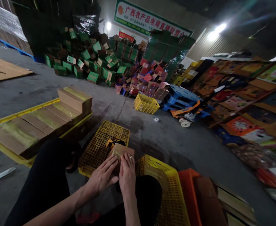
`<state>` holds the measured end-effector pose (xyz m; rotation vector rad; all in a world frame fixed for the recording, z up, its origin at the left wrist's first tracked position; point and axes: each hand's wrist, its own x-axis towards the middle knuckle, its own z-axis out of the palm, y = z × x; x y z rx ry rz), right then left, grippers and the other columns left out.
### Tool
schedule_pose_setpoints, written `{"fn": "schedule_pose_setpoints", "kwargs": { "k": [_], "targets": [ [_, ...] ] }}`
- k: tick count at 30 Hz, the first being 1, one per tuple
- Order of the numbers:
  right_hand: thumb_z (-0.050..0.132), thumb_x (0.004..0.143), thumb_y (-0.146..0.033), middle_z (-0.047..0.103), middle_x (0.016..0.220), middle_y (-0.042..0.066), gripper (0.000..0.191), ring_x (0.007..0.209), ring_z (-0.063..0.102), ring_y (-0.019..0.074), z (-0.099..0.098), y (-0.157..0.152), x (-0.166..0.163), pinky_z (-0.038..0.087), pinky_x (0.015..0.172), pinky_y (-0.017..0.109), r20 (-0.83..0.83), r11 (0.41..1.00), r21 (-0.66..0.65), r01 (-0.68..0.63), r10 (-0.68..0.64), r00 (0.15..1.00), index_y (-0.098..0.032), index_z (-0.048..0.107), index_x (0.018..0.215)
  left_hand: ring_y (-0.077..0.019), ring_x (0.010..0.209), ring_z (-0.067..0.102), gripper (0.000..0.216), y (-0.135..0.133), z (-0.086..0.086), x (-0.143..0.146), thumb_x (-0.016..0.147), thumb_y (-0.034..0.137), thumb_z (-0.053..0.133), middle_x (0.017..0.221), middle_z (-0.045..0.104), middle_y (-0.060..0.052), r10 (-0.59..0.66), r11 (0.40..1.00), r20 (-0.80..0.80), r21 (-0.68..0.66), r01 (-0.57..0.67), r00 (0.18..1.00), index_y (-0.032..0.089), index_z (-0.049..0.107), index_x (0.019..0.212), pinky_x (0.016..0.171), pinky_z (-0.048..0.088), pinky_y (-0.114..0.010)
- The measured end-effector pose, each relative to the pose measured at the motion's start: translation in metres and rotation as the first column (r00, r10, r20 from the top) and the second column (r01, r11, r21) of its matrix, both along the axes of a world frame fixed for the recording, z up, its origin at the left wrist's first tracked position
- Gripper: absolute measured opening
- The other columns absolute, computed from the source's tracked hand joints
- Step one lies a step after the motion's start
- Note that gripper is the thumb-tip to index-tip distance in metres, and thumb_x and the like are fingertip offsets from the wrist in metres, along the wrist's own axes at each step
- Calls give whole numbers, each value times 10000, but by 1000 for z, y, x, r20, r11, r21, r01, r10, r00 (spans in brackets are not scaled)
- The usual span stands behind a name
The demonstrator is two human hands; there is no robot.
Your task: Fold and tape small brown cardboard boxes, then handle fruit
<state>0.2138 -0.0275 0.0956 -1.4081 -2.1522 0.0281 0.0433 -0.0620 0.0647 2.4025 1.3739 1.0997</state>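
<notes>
My left hand [102, 176] and my right hand [127, 174] lie side by side on a small brown cardboard box [121, 150] in front of my knees. The fingers of both hands are stretched flat and pressed on the box's near face and top. The box rests against an upturned yellow plastic crate [100, 144]. Just behind the box, a dark tape dispenser with a yellow part [113, 143] sits on that crate. My legs in dark trousers frame the hands.
Taped brown boxes [46, 117] lie in a row at left. A second yellow crate [166, 191] and an orange crate [189, 194] stand at right. Farther off are a yellow basket [146, 104], blue pallets [182, 97], heaps of green and red boxes, and flat cartons along the right.
</notes>
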Motion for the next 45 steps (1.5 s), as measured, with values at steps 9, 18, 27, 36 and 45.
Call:
{"fn": "schedule_pose_setpoints", "kwargs": {
  "k": [9, 18, 27, 36, 45],
  "targets": [
    [394, 1035, -251, 665, 1209, 57, 321, 1122, 591, 206, 39, 12, -13, 470, 1025, 366, -25, 977, -113, -183, 181, 983, -242, 677, 1186, -279, 1499, 316, 642, 1, -4, -4, 1010, 503, 464, 1617, 336, -127, -34, 997, 45, -60, 37, 998, 206, 294, 1553, 1162, 440, -442],
    [426, 1011, -224, 650, 1104, 56, 321, 1027, 568, 238, 42, 28, -33, 426, 905, 385, 163, 993, -110, -51, 69, 984, -285, 664, 1218, -319, 1462, 380, 675, -7, -4, 0, 978, 574, 487, 1558, 442, -129, 61, 996, -27, -63, -63, 998, 218, 352, 1536, 1124, 460, -494],
    [474, 996, -198, 628, 1120, 54, 421, 1005, 545, 244, 49, 29, -34, 414, 866, 384, 295, 988, -145, -51, 92, 951, -364, 583, 1367, -296, 1460, 367, 707, -13, 2, 4, 985, 612, 428, 1584, 406, -128, 123, 984, -88, -116, -132, 989, 212, 312, 1556, 1096, 451, -470],
    [464, 998, -166, 590, 1227, 60, 417, 1062, 547, 243, 58, 13, -32, 456, 929, 403, 263, 977, -195, -90, 140, 955, -361, 599, 1342, -298, 1453, 367, 660, -12, 3, 1, 988, 555, 469, 1594, 374, -141, 97, 990, -41, -97, -101, 994, 216, 334, 1537, 1078, 464, -473],
    [469, 986, -139, 575, 1224, 53, 367, 1076, 549, 232, 55, 10, -25, 494, 962, 413, 146, 964, -212, -162, 195, 970, -337, 663, 1226, -291, 1372, 447, 584, -19, 6, 2, 1011, 468, 479, 1527, 423, -130, 129, 980, 19, -153, -125, 991, 281, 324, 1542, 1060, 461, -459]
  ]
}}
